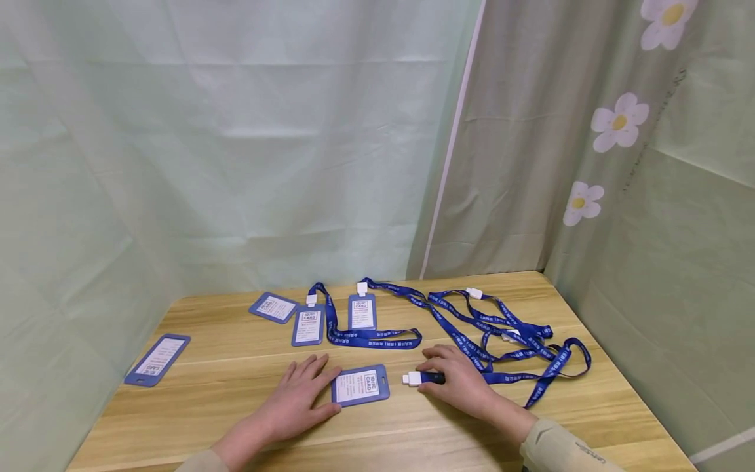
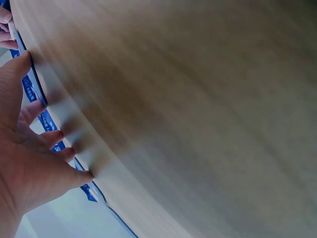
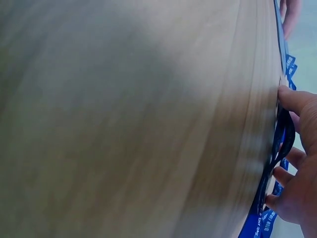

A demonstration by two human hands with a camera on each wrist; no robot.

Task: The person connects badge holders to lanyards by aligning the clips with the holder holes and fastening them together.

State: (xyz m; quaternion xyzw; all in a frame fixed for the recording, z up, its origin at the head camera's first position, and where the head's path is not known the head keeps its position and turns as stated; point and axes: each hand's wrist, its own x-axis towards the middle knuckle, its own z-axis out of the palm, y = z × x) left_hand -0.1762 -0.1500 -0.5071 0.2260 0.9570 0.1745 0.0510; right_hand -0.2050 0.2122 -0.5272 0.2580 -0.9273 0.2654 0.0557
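Note:
In the head view my left hand [image 1: 302,398] rests on the table with its fingers spread. Its index finger and thumb touch the left end of a blue badge holder [image 1: 361,385], which lies flat with its slotted end to the right. My right hand [image 1: 457,380] pinches the black end of a blue lanyard [image 1: 512,377] between thumb and fingers. The lanyard's white clip [image 1: 412,379] points left toward the slot, a small gap apart from it. Both wrist views show mostly blurred tabletop, with the left hand [image 2: 29,144] and right hand [image 3: 299,163] at the edges.
Two badge holders [image 1: 308,325] [image 1: 362,312] with lanyards attached lie at the back. Loose badge holders lie at the back left [image 1: 274,307] and far left [image 1: 157,360]. Tangled lanyards [image 1: 519,328] cover the right side of the wooden table [image 1: 218,354]. Curtains [image 1: 283,164] surround it.

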